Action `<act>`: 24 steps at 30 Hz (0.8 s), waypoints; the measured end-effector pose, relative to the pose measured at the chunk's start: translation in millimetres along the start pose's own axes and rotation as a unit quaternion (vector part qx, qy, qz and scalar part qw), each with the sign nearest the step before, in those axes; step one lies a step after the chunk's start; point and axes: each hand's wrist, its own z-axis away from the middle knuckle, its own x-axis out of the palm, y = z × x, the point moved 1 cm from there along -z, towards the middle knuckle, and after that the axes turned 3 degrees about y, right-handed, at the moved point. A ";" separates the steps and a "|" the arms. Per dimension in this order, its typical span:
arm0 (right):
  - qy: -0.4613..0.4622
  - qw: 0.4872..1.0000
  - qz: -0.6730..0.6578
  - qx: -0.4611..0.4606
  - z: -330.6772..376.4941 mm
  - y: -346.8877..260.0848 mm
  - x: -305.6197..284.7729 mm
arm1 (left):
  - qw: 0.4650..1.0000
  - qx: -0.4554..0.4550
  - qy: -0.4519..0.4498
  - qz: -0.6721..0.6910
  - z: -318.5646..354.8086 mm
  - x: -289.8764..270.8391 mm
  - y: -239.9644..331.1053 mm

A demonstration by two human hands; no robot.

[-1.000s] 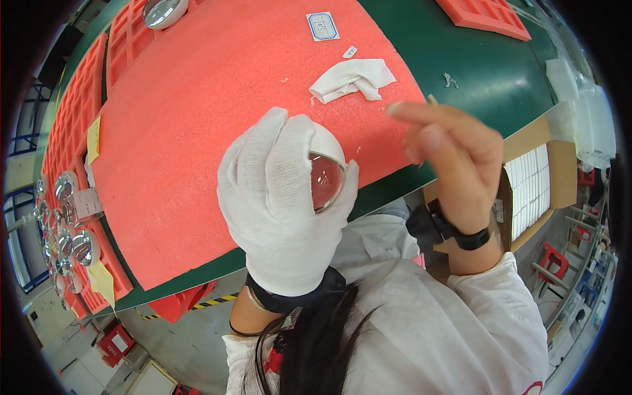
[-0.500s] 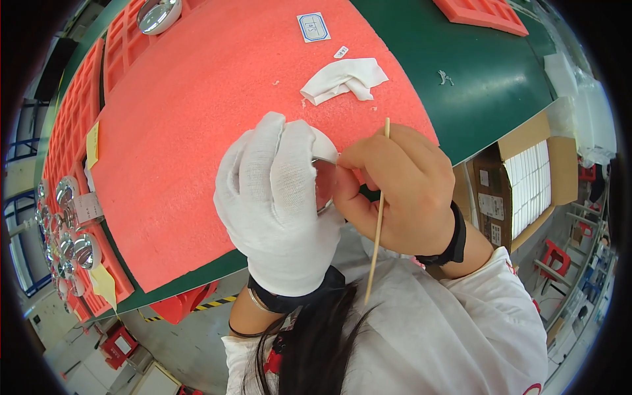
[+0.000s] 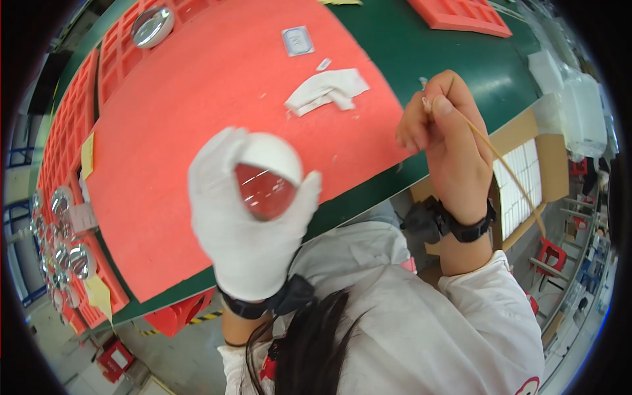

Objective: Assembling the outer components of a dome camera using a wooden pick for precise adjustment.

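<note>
My left hand (image 3: 247, 217), in a white glove, holds a round clear glass lens (image 3: 264, 189) by its rim between thumb and fingers, raised above the red foam mat (image 3: 197, 92). My bare right hand (image 3: 446, 141) is off to the right of the lens, apart from it, with its fingers pinched on a thin wooden stick (image 3: 507, 171) that slants down to the right. A black band sits on my right wrist. A crumpled white wipe (image 3: 327, 91) lies on the mat beyond both hands.
The mat lies on a green table (image 3: 454, 59). Red foam trays with several round shiny lenses (image 3: 62, 243) line the left edge; one more lens (image 3: 152, 26) sits at the far left. A small white packet (image 3: 297, 41) lies on the mat. Cardboard boxes (image 3: 533, 164) stand at right.
My right hand has pulled away from the lens to the right, still holding the stick. My left hand has turned, so the lens now faces me.
</note>
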 end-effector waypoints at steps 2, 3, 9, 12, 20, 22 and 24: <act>0.024 0.999 0.029 -0.011 -16.7 7.0 -22.8 | 0.997 -0.070 -0.010 0.036 -0.3 -7.6 -5.2; 0.043 0.998 0.048 -0.016 -25.7 10.4 -35.1 | 0.997 -0.065 -0.007 0.048 -0.5 -11.0 -6.3; 0.050 0.985 0.166 -0.007 -52.8 23.3 -88.7 | 0.988 -0.141 -0.003 0.062 -2.5 -15.5 -9.3; 0.019 0.956 0.293 -0.026 -60.7 29.5 -92.9 | 0.983 -0.164 0.001 0.083 -2.6 -14.5 -7.6; -0.032 0.862 0.448 -0.233 -67.5 29.8 -90.9 | 0.980 -0.182 -0.002 0.084 2.4 -16.7 -12.8; -0.052 0.869 0.448 -0.202 -68.7 24.7 -92.6 | 0.980 -0.182 -0.002 0.085 2.2 -17.1 -14.9; -0.095 0.879 0.446 -0.141 -68.2 19.3 -95.3 | 0.977 -0.189 -0.006 0.093 2.9 -18.4 -16.0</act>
